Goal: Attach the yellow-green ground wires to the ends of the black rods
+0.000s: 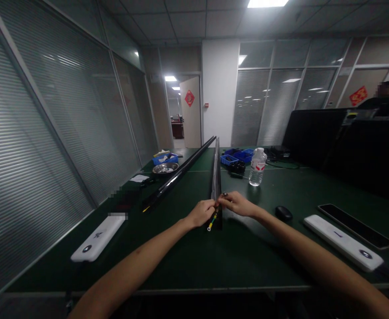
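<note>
A long dark metal profile [215, 177] runs away from me down the middle of the green table. At its near end my left hand [199, 213] is closed against the left side, fingertips pinched at the profile. My right hand [237, 204] is closed at the same end from the right; what its fingertips pinch is hidden. From beneath the fingers a short yellow-green wire with a ring terminal [209, 228] sticks out towards me. To the left lies a second long black profile [181, 170], with a yellow wire tip [145, 209] at its near end.
On the right are a water bottle [257, 168], a black mouse [283, 213], a white power bank [343, 241], a phone [356, 225] and dark monitors [314, 137]. Another white power bank [97, 239], a metal bowl [165, 168] and blue trays [228, 160] also stand here.
</note>
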The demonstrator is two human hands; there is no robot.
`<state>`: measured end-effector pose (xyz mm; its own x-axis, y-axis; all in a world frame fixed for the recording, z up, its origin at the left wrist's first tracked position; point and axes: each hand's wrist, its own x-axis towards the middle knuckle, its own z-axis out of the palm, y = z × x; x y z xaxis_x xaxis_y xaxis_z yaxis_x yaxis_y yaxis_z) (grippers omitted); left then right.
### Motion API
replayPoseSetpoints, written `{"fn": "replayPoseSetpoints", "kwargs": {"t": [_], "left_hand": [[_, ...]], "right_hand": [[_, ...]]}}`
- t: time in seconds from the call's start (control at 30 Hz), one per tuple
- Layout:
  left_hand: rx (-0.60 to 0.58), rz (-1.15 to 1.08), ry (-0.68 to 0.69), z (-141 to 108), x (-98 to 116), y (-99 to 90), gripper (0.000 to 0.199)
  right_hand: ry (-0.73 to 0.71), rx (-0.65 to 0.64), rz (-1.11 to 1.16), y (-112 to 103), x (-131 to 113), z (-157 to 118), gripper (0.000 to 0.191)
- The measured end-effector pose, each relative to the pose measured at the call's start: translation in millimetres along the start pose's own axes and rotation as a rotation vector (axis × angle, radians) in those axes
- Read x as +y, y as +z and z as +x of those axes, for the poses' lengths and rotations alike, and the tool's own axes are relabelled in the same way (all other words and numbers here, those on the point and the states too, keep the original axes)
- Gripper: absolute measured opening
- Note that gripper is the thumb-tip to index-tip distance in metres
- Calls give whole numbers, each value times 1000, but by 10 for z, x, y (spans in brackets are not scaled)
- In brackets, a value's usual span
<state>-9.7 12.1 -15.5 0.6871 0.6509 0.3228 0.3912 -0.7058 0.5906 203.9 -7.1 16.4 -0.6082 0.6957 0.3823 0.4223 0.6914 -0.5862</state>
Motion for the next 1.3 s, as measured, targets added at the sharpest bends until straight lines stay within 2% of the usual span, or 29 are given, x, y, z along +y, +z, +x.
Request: {"fn": "replayPoseSetpoints", "kwargs": {"t": [0.23, 0.3, 0.43, 0.5, 0.57, 0.63, 0.7, 0.8, 1.1, 1.2, 1.3], "left_hand": [[-13, -7, -28, -2, 23, -15, 24], [-8, 3, -27, 1, 23, -17, 22], [-16, 15, -31, 6, 14, -11, 24], [-10, 20, -41, 6, 6, -5, 24], [-2, 24, -54, 6, -2, 0, 24], [-1, 10, -46, 4, -7, 4, 25], [-4, -4, -39, 1, -5, 4, 27], [3, -3, -48, -4, 10, -2, 25], [-17, -2, -18, -10, 44, -30, 25], [-10, 11, -30, -6, 33, -20, 24], [1, 17, -34, 0, 3, -2, 24]], "right_hand": [[59, 108, -115, 122, -86, 3, 41], [122, 166, -151, 194, -104, 4, 39], [350, 323, -224, 346, -174, 9, 38], [377, 342, -218, 358, -206, 15, 38], [318, 300, -194, 302, -219, 23, 35], [200, 202, -150, 199, -214, 31, 31], [87, 87, -100, 88, -196, 37, 31], [3, -2, -11, -24, -149, 37, 35], [80, -55, 342, 1, 102, 5, 49], [77, -45, 273, 19, 78, 4, 50], [51, -10, 106, 52, -10, 3, 49]]}}
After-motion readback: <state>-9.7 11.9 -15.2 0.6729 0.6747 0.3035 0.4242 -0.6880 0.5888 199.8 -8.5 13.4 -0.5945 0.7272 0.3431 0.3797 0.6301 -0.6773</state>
